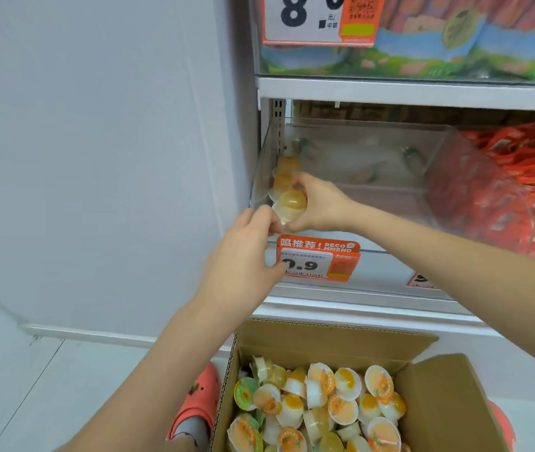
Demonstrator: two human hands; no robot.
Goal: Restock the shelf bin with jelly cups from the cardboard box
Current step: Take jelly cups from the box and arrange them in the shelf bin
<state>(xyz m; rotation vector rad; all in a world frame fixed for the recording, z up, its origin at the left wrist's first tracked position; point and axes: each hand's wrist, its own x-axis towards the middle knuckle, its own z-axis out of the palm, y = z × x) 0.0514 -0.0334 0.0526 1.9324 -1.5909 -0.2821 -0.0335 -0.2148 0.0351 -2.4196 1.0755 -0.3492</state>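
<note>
A clear plastic shelf bin [373, 177] sits on the middle shelf, with a few yellow jelly cups [284, 172] stacked at its left front corner. My right hand [320, 203] reaches into that corner and holds a yellow jelly cup [292, 203] by its rim. My left hand [243, 256] is just below and left of it, its fingertips touching the cup's underside. An open cardboard box [341, 347] full of several orange and yellow jelly cups [321, 409] stands on the floor below.
An orange price tag [318, 261] reading 9.9 hangs on the bin's front. Red snack packets [520, 177] fill the neighbouring bin on the right. Another stocked shelf [422, 89] lies above. A white wall [96, 158] is on the left; my coral shoe [199, 396] is beside the box.
</note>
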